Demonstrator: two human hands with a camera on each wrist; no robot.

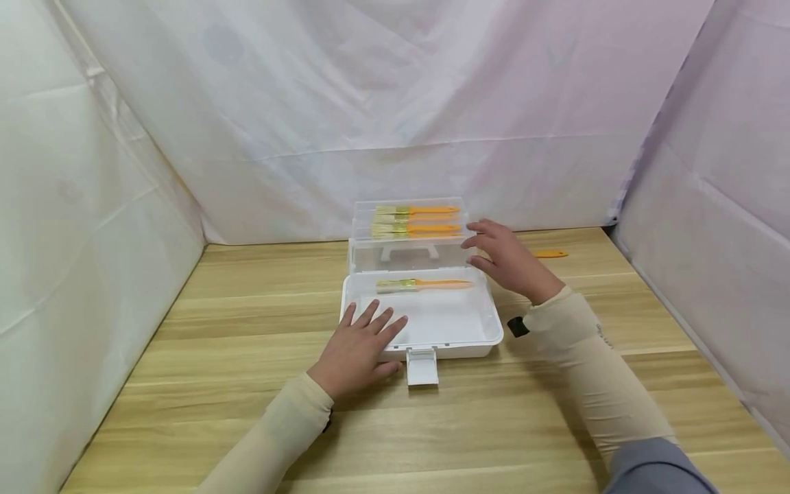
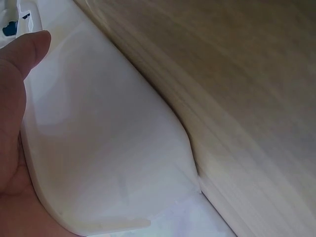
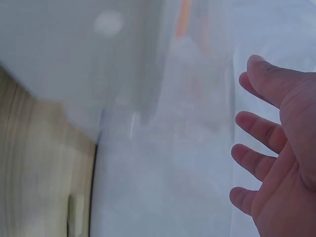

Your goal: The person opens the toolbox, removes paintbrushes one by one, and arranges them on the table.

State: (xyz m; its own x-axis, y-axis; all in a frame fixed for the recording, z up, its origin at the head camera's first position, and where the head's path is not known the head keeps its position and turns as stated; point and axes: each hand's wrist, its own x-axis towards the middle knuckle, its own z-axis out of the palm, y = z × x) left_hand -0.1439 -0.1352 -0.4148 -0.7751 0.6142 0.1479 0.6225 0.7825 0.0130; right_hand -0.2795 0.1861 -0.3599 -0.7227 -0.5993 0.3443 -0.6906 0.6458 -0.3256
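Box sat open, likely steadied by spread left hand, no grip; right hand empty, loosely spread beside lid.

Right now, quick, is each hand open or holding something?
Left hand: open, resting on the white rectangular plastic box.
Right hand: open, holding nothing, near the clear plastic lid.

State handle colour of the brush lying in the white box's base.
Orange. The handle of that brush shows best in the head view.
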